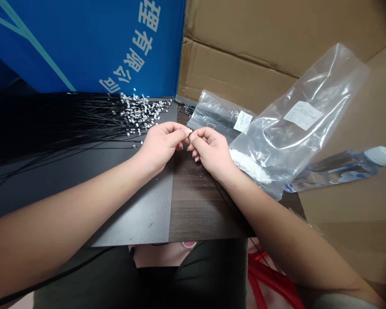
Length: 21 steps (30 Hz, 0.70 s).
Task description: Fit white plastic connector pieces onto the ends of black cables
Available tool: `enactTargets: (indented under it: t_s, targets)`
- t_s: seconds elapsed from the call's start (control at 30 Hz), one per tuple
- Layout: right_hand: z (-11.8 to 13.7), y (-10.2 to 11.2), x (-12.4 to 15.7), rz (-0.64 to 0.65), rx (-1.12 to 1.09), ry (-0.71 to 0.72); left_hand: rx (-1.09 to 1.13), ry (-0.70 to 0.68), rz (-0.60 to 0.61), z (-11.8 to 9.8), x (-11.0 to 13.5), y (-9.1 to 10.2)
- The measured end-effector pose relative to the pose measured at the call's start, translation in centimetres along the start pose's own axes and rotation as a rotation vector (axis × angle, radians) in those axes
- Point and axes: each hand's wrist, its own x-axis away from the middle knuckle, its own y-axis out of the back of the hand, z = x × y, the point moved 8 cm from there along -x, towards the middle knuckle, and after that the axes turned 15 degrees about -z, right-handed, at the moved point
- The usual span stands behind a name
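My left hand and my right hand meet above the dark wooden table, fingertips pinched together. Between them is a thin black wire end with a tiny part that is too small to make out clearly. A black wire runs back under my right forearm toward my lap. A large spread of thin black wires with small white connectors lies on the table to the left of my hands.
A clear plastic bag holding white parts lies at the right, with a smaller bag of dark wires behind my hands. A plastic bottle lies farther right. Cardboard and a blue box stand behind.
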Motion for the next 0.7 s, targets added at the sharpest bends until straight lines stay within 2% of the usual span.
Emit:
enactTargets:
  t_s: [0.3,0.5,0.6,0.7]
  targets:
    - [-0.4,-0.1,0.0,-0.028,-0.022,-0.054,-0.022,-0.071,-0.035,-0.1,0.2,-0.1]
    - [-0.5,-0.2,-0.6,0.039,-0.054,-0.072,0.028,0.058,0.005,0.4,-0.3,0.2]
    - [-0.3,0.7,-1.4,0.019,-0.05,-0.027,0.018,0.126,0.049,0.5,-0.4,0.3]
    - [0.5,1.3,-1.8,0.033,-0.001,0.131,-0.008,0.181,0.105,0.6,-0.3,0.2]
